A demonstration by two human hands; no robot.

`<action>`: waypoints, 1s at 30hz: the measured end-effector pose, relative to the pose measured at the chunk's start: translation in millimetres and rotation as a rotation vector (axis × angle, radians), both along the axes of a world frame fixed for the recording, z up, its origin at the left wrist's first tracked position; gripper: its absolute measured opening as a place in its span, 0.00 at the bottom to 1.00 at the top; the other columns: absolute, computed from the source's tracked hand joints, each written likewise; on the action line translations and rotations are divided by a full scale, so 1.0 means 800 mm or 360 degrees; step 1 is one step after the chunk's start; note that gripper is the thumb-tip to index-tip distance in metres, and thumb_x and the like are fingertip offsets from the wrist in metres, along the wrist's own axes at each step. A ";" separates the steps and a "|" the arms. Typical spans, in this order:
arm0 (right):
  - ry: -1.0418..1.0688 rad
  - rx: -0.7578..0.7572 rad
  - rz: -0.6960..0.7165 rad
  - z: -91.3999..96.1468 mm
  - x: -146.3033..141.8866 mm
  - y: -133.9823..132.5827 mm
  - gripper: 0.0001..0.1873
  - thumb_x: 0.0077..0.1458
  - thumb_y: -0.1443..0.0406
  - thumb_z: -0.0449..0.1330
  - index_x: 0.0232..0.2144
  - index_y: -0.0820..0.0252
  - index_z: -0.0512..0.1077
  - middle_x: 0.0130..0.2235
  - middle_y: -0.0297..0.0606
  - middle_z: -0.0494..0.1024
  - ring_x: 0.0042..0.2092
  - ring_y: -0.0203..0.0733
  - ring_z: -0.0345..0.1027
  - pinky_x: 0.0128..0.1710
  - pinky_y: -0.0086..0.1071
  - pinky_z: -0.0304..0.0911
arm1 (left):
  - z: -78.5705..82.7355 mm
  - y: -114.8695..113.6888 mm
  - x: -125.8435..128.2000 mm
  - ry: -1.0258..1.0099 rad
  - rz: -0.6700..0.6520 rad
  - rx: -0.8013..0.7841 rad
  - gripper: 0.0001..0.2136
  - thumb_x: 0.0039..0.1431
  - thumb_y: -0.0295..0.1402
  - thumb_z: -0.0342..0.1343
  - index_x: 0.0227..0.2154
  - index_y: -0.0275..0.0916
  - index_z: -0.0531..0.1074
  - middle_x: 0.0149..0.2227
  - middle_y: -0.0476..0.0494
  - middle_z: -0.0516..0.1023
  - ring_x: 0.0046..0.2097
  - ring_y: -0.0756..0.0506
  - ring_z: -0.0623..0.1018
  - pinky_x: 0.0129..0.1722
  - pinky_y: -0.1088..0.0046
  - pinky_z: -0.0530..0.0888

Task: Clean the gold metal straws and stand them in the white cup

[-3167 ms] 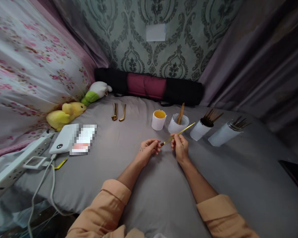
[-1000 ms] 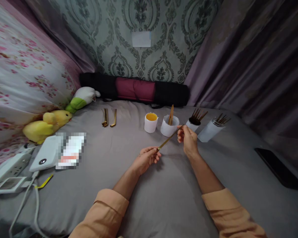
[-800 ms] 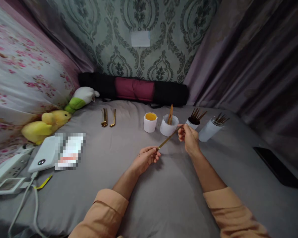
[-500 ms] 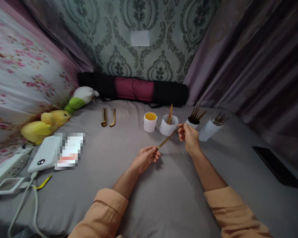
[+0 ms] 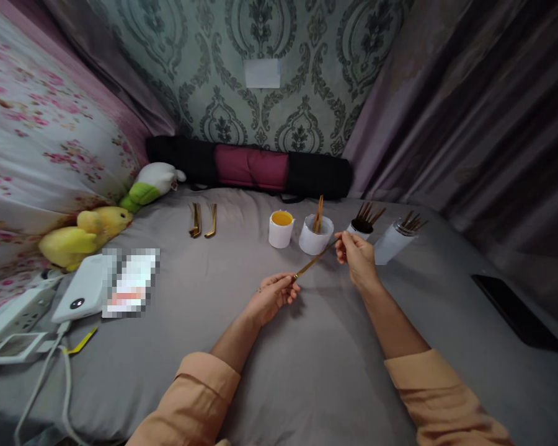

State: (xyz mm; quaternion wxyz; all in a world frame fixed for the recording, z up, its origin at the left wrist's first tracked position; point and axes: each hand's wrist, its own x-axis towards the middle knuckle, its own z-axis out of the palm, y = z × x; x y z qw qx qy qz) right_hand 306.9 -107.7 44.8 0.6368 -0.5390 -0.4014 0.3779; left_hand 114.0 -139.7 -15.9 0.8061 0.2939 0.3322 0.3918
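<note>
A thin golden-brown stick (image 5: 314,262) slants up to the right between my hands, above the bed. My left hand (image 5: 273,297) pinches its lower end, where a shiny gold band shows. At the upper end, the thumb and fingers of my right hand (image 5: 358,255) are closed on the stick's tip. Just behind are a white cup with yellow inside (image 5: 280,235) and a wider white cup (image 5: 312,243) with a few tan sticks (image 5: 318,215). A white container with a dark inside (image 5: 360,230), partly hidden by my right hand, and a tilted white cylinder (image 5: 390,244) both hold brown sticks.
Several bent gold pieces (image 5: 196,221) lie at the back left on the grey sheet (image 5: 232,266). Plush toys (image 5: 90,232), a white power bank (image 5: 86,288), cables and a power strip (image 5: 23,310) line the left. A black phone (image 5: 516,311) lies right; a long black-and-maroon bag (image 5: 251,167) lies behind.
My right hand has shifted very slightly to the right along the stick's upper end. My left hand and the cups stay where they were.
</note>
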 end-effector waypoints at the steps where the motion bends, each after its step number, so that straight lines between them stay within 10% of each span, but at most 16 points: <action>1: -0.0004 -0.0001 0.0001 0.000 0.000 0.000 0.14 0.46 0.55 0.56 0.25 0.61 0.69 0.20 0.30 0.65 0.17 0.26 0.54 0.12 0.21 0.48 | 0.000 0.000 0.000 -0.0001 -0.0003 0.0001 0.10 0.50 0.30 0.55 0.35 0.30 0.68 0.26 0.42 0.72 0.23 0.53 0.70 0.21 0.79 0.64; 30: -0.0046 -0.0005 0.0004 0.008 0.004 0.004 0.14 0.46 0.56 0.57 0.24 0.62 0.68 0.19 0.29 0.65 0.16 0.26 0.54 0.11 0.21 0.47 | 0.003 0.000 -0.002 0.0007 -0.0003 -0.0056 0.09 0.52 0.30 0.53 0.35 0.30 0.68 0.27 0.40 0.73 0.24 0.53 0.70 0.22 0.80 0.65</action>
